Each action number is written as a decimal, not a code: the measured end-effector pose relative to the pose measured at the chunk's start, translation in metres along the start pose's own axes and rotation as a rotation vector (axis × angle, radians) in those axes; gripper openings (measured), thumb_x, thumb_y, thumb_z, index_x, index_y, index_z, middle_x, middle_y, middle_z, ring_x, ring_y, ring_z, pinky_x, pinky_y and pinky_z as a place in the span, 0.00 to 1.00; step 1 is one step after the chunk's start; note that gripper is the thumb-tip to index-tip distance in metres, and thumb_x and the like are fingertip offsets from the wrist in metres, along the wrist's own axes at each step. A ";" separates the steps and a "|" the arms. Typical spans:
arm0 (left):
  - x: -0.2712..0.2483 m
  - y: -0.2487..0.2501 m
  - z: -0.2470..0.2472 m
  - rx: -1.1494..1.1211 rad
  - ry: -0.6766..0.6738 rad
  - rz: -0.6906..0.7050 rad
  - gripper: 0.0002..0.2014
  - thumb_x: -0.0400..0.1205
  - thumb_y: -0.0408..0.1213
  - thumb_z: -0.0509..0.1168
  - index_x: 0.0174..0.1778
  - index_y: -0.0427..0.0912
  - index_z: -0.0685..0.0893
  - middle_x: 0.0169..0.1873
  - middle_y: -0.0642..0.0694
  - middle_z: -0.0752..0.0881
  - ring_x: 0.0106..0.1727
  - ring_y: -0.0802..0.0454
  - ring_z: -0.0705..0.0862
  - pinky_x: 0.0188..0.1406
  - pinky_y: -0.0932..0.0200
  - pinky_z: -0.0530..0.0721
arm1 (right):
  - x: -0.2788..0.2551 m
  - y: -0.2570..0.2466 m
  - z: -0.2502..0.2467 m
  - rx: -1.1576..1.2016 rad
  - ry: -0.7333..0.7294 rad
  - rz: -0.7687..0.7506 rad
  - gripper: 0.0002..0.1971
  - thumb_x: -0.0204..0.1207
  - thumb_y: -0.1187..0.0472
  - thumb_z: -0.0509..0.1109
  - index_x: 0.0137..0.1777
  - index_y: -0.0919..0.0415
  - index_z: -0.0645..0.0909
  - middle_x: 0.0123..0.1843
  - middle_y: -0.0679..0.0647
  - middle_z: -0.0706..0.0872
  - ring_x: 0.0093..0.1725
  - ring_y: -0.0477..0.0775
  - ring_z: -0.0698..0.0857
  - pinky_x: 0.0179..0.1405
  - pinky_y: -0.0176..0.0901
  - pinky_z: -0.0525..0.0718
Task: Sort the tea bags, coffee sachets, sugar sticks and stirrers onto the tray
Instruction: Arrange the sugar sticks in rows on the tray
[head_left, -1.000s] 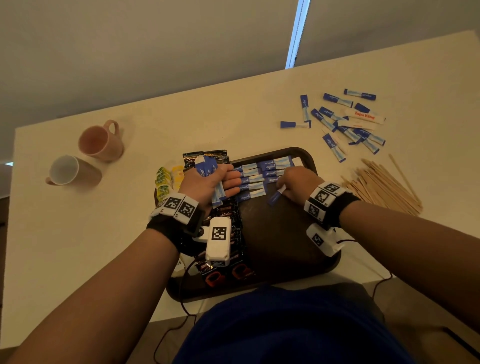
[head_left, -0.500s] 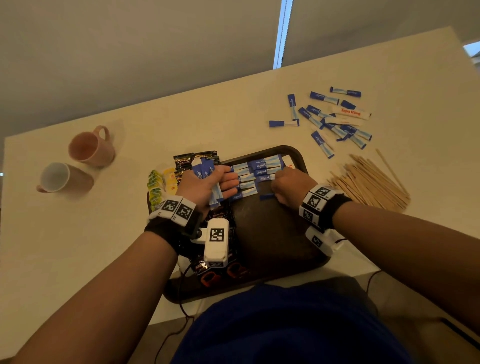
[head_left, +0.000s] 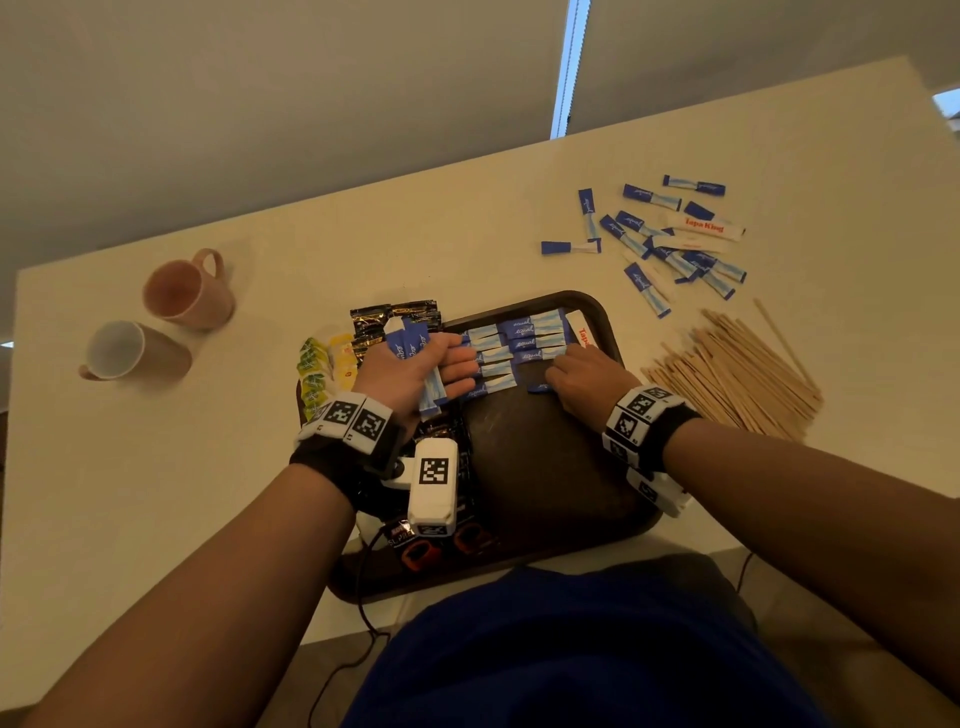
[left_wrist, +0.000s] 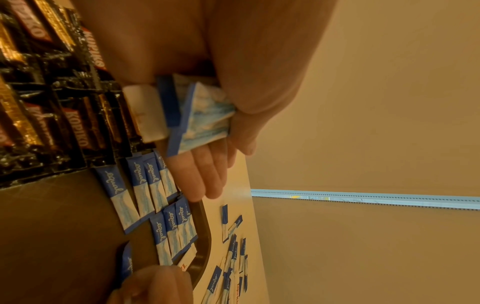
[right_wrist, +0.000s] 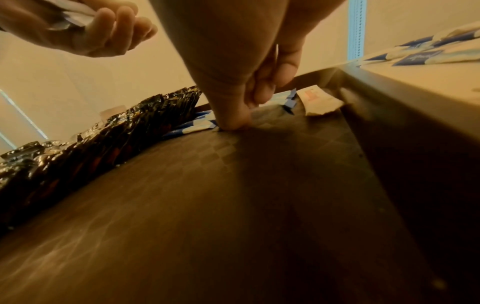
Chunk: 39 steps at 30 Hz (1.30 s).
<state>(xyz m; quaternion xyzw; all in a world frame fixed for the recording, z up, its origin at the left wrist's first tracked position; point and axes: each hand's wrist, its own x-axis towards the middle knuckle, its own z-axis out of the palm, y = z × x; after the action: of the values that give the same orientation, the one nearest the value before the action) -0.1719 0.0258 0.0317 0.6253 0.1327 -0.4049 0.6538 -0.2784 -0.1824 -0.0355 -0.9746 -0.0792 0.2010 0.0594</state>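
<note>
My left hand (head_left: 434, 371) grips a bundle of blue sugar sticks (head_left: 410, 340) over the left middle of the dark brown tray (head_left: 545, 462); the bundle (left_wrist: 200, 117) fills the palm in the left wrist view. My right hand (head_left: 555, 378) pinches one blue sugar stick (head_left: 538, 387) flat against the tray floor, just below the rows of laid sugar sticks (head_left: 522, 338). In the right wrist view the fingertips (right_wrist: 235, 123) press that stick's end down. Black coffee sachets (head_left: 395, 318) and yellow-green tea bags (head_left: 319, 366) lie along the tray's left side.
Several loose sugar sticks (head_left: 670, 236) lie on the table at the far right. A heap of wooden stirrers (head_left: 737, 376) sits right of the tray. Two mugs (head_left: 184, 291) (head_left: 130, 353) lie on their sides at the left. The tray's near half is bare.
My right hand has lowered its sugar stick from a tilted hold onto the tray floor, below the laid rows. The left hand keeps its bundle in place.
</note>
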 end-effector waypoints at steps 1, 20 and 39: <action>-0.001 0.000 0.001 0.001 0.000 0.000 0.09 0.87 0.37 0.63 0.54 0.35 0.84 0.44 0.39 0.92 0.42 0.48 0.92 0.43 0.54 0.92 | 0.001 -0.001 0.000 0.054 -0.008 0.003 0.13 0.81 0.59 0.68 0.64 0.61 0.79 0.62 0.59 0.83 0.63 0.59 0.78 0.63 0.49 0.76; -0.003 0.003 0.002 0.035 0.024 0.020 0.09 0.87 0.37 0.63 0.53 0.35 0.85 0.43 0.39 0.91 0.41 0.48 0.92 0.47 0.52 0.91 | 0.000 0.005 0.001 0.196 0.054 0.003 0.14 0.84 0.56 0.64 0.64 0.61 0.84 0.62 0.58 0.82 0.66 0.58 0.76 0.67 0.47 0.72; 0.000 0.007 -0.005 0.038 0.035 0.020 0.09 0.87 0.37 0.63 0.52 0.35 0.85 0.42 0.41 0.92 0.41 0.48 0.92 0.45 0.53 0.92 | 0.025 0.003 -0.007 0.140 0.196 -0.046 0.09 0.79 0.57 0.70 0.52 0.62 0.87 0.49 0.58 0.84 0.52 0.60 0.81 0.52 0.53 0.80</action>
<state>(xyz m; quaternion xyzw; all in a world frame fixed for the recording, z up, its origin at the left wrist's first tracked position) -0.1650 0.0292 0.0358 0.6459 0.1303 -0.3899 0.6433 -0.2525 -0.1810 -0.0394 -0.9810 -0.0812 0.1085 0.1392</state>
